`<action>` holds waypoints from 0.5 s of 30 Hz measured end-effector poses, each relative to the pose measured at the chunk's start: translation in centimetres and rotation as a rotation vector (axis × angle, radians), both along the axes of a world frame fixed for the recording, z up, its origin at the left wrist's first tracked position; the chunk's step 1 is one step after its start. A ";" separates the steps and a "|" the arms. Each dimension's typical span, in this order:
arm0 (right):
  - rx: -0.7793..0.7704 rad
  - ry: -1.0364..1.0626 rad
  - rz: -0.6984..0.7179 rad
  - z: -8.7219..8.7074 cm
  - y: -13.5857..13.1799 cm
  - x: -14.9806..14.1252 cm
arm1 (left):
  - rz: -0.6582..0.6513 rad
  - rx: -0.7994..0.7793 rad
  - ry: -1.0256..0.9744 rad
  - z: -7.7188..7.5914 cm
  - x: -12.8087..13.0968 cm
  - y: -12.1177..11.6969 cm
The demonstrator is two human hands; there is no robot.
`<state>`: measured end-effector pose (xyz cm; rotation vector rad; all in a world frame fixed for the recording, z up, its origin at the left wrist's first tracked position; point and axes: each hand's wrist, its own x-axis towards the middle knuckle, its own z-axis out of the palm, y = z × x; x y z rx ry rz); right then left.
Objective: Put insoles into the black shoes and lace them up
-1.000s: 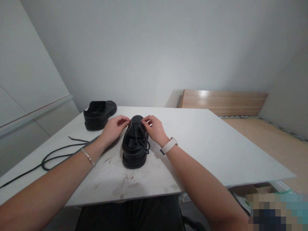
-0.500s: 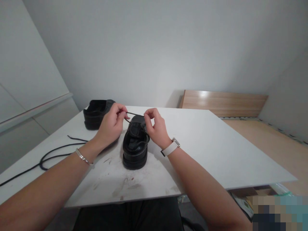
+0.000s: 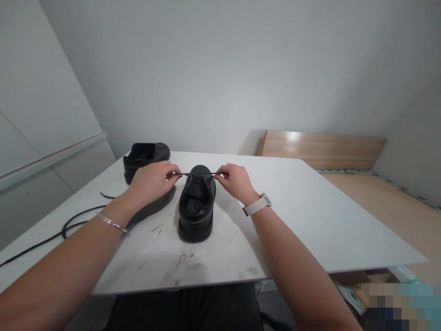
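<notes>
A faintly glossy black leather shoe (image 3: 196, 207) stands on a scuffed, matt white tabletop (image 3: 310, 216).

Bare forearms, thin silver bangle (image 3: 110, 222) on left wrist, white watch strap (image 3: 257, 205) on right

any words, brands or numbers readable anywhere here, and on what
None can be read.
Near shoe: no brand or label shows.
Far shoe: none shows.
Watch band and bracelet: plain.
Table: only smudges.
Lower right corner: pixelated, unreadable.
</notes>
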<state>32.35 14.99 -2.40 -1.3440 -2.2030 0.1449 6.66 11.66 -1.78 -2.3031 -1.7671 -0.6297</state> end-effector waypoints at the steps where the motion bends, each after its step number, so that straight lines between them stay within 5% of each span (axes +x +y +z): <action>1: 0.065 0.047 -0.036 0.0 0.0 0.0 | 0.006 0.093 -0.064 0.2 -0.1 -0.1; 5: 0.339 0.461 -0.144 -0.1 0.5 0.1 | -0.005 0.436 -0.484 1.2 -0.8 -0.3; 10: 0.481 1.059 -0.083 0.6 0.3 -0.1 | -0.164 0.598 -1.207 2.8 0.1 -0.6; 15: 0.528 1.381 0.024 2.8 -1.2 -0.8 | -0.243 0.866 -1.301 5.7 1.7 -2.4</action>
